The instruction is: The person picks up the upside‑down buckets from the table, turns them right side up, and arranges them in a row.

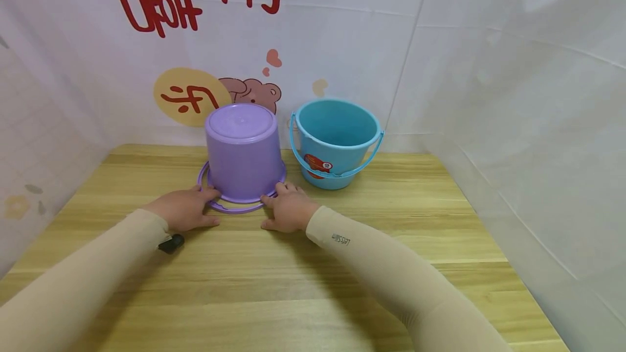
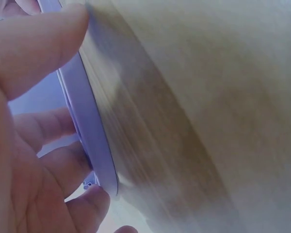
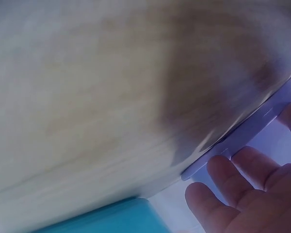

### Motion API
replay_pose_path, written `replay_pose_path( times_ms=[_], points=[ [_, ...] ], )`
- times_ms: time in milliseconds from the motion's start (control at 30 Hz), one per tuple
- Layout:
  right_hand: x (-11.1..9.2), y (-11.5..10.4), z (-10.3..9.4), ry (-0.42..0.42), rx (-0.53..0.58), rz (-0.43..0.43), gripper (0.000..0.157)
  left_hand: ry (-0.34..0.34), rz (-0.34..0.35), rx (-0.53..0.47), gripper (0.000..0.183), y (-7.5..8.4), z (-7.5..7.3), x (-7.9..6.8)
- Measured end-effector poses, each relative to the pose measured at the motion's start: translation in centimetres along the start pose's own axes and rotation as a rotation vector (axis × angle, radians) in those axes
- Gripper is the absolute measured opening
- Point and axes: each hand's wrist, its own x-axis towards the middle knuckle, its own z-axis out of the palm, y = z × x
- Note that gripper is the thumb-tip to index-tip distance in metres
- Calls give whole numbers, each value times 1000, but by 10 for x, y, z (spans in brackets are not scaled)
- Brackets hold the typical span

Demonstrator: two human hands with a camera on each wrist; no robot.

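A purple bucket (image 1: 243, 154) stands upside down on the wooden table, its handle (image 1: 239, 209) lying around the front of its rim. At the front left of that rim is my left hand (image 1: 188, 209), its fingers touching the rim and handle while the thumb stays apart. Across from it, my right hand (image 1: 289, 209) touches the rim's front right with its fingertips. Both wrist views show loosely bent fingers along the purple edge (image 2: 89, 116); neither hand visibly grips it. To the right, a light blue bucket (image 1: 332, 148) stands upright with its handle hanging in front.
The wooden table (image 1: 274, 297) runs back to a white printed curtain (image 1: 342, 31) with red characters and a cartoon bear. White sheeting (image 1: 528, 124) also closes the right side. A small black object (image 1: 171, 244) shows at my left wrist.
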Motion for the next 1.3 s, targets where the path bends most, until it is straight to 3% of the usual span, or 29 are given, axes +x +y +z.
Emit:
replay_pose_path(
  times_ms=[367,867,1067,1300],
  points=[
    [-3,-1,-3,-13,18,6,73,6,-20,-14,75,1,1,0],
    [-1,2,4,2,33,2,72,127,43,110,52,0,5,7],
    [-2,4,4,2,42,1,74,142,62,171,43,5,1,5],
    [-5,5,2,33,43,2,75,145,77,171,38,14,-5,2]
  ],
)
